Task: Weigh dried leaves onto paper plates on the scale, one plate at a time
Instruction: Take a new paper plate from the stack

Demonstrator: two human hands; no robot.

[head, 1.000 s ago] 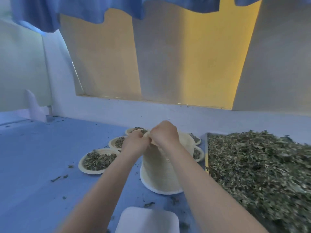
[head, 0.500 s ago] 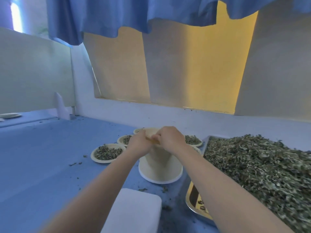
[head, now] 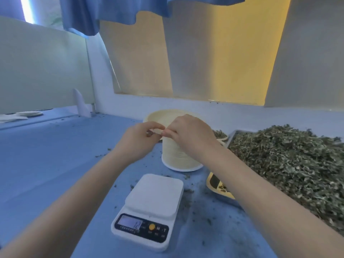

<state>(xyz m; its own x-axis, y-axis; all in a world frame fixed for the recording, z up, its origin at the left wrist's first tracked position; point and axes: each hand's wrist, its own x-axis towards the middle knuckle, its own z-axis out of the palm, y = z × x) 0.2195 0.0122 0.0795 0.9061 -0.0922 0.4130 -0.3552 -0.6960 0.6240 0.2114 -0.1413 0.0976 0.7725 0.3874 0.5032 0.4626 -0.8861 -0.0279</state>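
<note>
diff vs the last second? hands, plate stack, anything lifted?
The top paper plate has tipped up off the plate stack; before, it lay flat on top. Both the left hand and the right hand still pinch its near rim. The scale platform is bare, and the dried leaves remain heaped in their tray.

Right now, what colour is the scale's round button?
Yellow-orange, on the scale front panel; head view shows it.

A blue worktop (head: 46, 164) runs to a pale wall under yellow-lit panels (head: 219, 58) and a blue curtain (head: 111, 10).
</note>
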